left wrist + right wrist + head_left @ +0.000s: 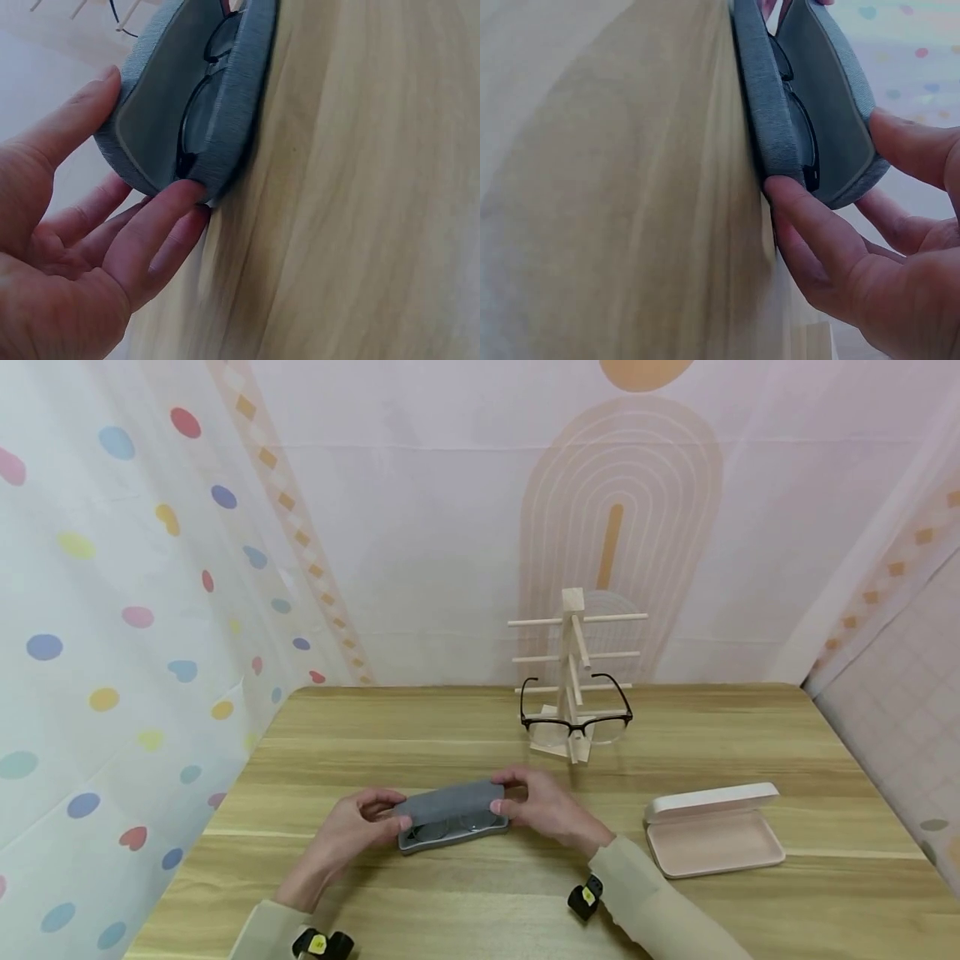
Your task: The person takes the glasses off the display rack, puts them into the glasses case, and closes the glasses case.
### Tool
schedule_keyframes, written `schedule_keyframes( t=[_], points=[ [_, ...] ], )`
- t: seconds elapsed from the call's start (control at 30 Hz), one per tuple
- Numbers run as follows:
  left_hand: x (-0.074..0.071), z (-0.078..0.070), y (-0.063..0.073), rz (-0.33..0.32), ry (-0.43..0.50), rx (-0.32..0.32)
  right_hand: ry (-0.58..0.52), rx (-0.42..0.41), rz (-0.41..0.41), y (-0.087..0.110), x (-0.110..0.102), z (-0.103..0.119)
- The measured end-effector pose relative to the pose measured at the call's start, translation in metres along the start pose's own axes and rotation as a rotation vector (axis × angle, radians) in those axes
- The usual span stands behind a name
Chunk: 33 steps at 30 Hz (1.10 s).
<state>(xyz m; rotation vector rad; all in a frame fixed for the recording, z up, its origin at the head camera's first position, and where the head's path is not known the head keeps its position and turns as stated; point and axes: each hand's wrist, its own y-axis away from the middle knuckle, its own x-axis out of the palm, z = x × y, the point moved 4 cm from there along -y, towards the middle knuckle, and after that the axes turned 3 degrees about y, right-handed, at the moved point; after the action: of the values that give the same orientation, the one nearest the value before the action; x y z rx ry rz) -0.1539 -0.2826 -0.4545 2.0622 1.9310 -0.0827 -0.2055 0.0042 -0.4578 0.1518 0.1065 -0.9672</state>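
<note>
A grey fabric-covered glasses case (452, 802) lies on the table with its lid partly raised. Inside it rests a pair of dark-rimmed glasses (182, 139), lenses facing the opening. My left hand (347, 833) holds the case's left end, thumb on the lid's edge and fingertips at the lower shell. At the opposite end my right hand (553, 810) grips in the same manner, with the thumb (907, 146) on the lid and a finger (802, 202) against the bottom half. The glasses' temples are mostly hidden inside.
Behind the case stands a wooden display rack (572, 643) with several pegs, carrying black half-rim glasses (576, 727) low down. An open white case (716, 843) with a pinkish inside lies on the wooden table (360, 727) at right. Patterned curtains (420, 527) hang behind.
</note>
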Motion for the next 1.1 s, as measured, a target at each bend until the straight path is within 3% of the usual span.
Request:
schedule_keyframes(
  t=[0.23,0.63,0.87,1.03,1.1],
  points=[
    [0.000,0.000,0.003,-0.029,-0.164,0.010,0.117,-0.071,-0.048,0.002,0.005,-0.001],
    [0.001,-0.006,0.010,-0.083,-0.297,0.010,0.258,-0.031,-0.076,0.003,0.015,0.002],
    [0.007,-0.008,0.012,-0.035,-0.291,0.058,0.416,-0.038,-0.088,0.005,0.022,0.005],
    [0.010,-0.010,0.018,0.029,-0.266,0.103,0.398,-0.062,-0.058,0.010,0.022,0.008],
    [0.011,-0.012,0.019,0.025,-0.273,0.123,0.384,-0.075,-0.056,0.014,0.020,0.010]
  ],
)
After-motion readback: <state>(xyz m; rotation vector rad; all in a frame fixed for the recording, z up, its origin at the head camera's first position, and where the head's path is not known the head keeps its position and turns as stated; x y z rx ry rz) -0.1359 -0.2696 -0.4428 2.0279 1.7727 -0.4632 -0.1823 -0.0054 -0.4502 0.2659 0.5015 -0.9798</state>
